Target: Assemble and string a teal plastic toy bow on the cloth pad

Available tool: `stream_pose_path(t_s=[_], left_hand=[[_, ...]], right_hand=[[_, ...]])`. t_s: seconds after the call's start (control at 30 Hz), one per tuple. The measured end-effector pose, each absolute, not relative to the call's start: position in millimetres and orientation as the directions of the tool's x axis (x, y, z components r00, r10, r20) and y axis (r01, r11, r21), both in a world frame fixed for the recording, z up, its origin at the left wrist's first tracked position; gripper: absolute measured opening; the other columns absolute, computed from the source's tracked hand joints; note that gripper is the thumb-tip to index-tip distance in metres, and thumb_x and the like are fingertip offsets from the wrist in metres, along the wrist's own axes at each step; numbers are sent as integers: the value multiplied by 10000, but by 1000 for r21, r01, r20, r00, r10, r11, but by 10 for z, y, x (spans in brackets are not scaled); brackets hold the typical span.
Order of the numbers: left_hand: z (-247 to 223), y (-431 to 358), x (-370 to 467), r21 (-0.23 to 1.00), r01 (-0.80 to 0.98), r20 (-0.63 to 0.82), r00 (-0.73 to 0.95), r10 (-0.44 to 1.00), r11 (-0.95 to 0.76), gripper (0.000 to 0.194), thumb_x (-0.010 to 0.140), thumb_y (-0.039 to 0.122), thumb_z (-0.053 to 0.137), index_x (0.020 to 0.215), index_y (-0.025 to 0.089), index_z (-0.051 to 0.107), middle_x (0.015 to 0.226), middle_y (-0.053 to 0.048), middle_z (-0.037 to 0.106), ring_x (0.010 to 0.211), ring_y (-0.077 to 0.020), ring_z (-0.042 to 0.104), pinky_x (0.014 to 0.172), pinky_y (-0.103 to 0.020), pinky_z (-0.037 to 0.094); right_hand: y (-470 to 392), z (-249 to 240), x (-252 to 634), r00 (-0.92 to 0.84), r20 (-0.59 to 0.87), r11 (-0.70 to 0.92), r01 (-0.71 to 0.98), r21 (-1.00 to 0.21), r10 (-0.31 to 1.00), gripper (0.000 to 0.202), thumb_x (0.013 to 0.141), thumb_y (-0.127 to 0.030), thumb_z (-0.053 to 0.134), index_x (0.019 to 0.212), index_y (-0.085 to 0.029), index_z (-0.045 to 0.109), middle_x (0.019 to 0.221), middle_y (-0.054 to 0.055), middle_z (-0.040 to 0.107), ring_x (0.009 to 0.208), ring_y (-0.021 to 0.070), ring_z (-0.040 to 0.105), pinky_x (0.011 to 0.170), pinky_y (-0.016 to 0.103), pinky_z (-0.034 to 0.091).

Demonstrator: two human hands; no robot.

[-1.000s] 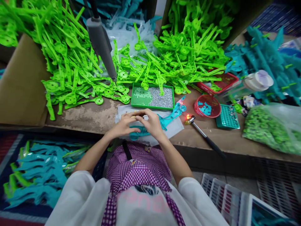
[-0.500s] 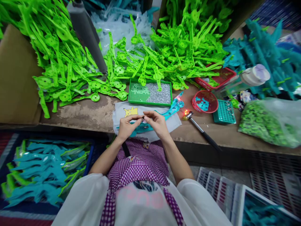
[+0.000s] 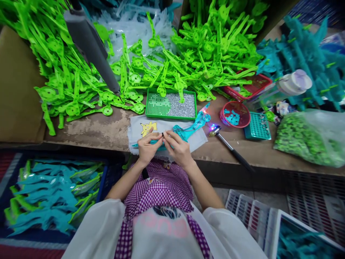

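Fingertips meet over the cloth, where a small black piece (image 3: 162, 134) is pinched between both hands; its kind is too small to make out. My left hand (image 3: 147, 148) is closed on its left side, my right hand (image 3: 178, 149) on its right. Beneath them lies a teal plastic part (image 3: 194, 128) with thin wires, partly hidden by the hands. It rests on a pale cloth (image 3: 134, 124) with a yellow cartoon figure. Small lights glow near the part's far end and at the metal head of a black-handled tool (image 3: 233, 148).
A green tray (image 3: 157, 108) of screws sits beyond the cloth. Left of it hangs a grey power screwdriver (image 3: 91, 50). Bright green parts (image 3: 210, 54) are heaped behind. To the right are a red basket (image 3: 244, 120), a teal holder (image 3: 257, 126) and a bag (image 3: 299, 138) of green pieces.
The hands have shifted slightly, with the right fingers curling lower and uncovering more of the teal part. The lights by the tool's head went from red to bluish. The view tilted slightly.
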State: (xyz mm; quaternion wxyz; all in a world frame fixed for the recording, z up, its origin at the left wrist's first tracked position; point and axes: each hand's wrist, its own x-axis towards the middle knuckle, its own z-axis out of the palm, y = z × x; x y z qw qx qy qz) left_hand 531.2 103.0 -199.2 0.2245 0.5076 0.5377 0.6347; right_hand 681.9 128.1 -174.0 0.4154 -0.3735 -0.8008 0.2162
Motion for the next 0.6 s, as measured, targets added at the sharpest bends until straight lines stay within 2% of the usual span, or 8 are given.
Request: stream_pose_path(t_s=[0.07,0.13,0.23,0.3,0.37,0.47,0.53,0.6], left_hand=[[-2019,1018,5322,900,284,423,-378,824,-332,196,860,391,770,763,221,777,774,0,785,690,-153,743,1118,-548,535],[-2036,1016,5328,895,298,429,-373,823,-331,199,868,382,764,753,220,773,773,1,784,681,-150,741,1131,-545,527],[-2030,1033,5316,887,316,440,-356,825,-337,199,882,374,752,761,217,771,779,0,788,676,-148,743,1119,-527,541],[-2009,1028,5294,864,348,469,-297,832,-363,169,889,349,752,798,209,772,804,-1,795,689,-148,750,1094,-519,563],[-1997,978,5282,811,394,516,-134,846,-432,113,913,295,731,862,203,772,850,-7,805,737,-151,765,1058,-494,591],[-2024,806,5308,663,401,553,307,774,-632,108,966,226,663,1001,207,764,977,-35,812,899,-159,780,1050,-440,595],[-2058,664,5328,562,370,538,515,667,-739,150,974,207,650,1090,206,746,1085,-72,799,1017,-171,764,1076,-439,571],[-2079,545,5299,514,388,532,556,639,-765,207,957,188,671,1155,211,726,1147,-91,779,1085,-183,743,1084,-444,558]], right_hand=[[1241,-1771,6835,-467,530,706,469,-530,708,324,1013,-249,546,1272,-178,726,1271,125,747,1123,210,744,916,333,655],[1223,-1801,6866,-536,515,744,472,-473,668,346,1014,-234,535,1306,-171,709,1281,121,744,1136,218,743,918,329,657],[1207,-1805,6967,-553,498,743,450,-496,667,353,1013,-248,547,1327,-184,695,1290,116,741,1141,218,742,907,323,657],[1190,-1770,7097,-496,507,709,452,-542,705,354,1001,-309,583,1323,-213,694,1310,106,733,1185,227,721,964,365,640],[1183,-1721,7272,-261,539,588,515,-624,801,330,991,-363,597,1277,-241,711,1258,94,753,1162,237,723,994,423,619],[1261,-1697,7547,191,456,299,533,-792,869,296,1013,-397,537,1162,-230,731,1020,74,779,829,197,746,821,397,628],[1370,-1747,7695,173,372,220,560,-799,912,326,1002,-446,534,1085,-211,744,925,67,764,693,174,695,731,358,598],[1473,-1837,7807,26,311,216,662,-718,950,353,973,-486,557,1022,-203,761,914,82,764,732,193,690,754,357,578]])
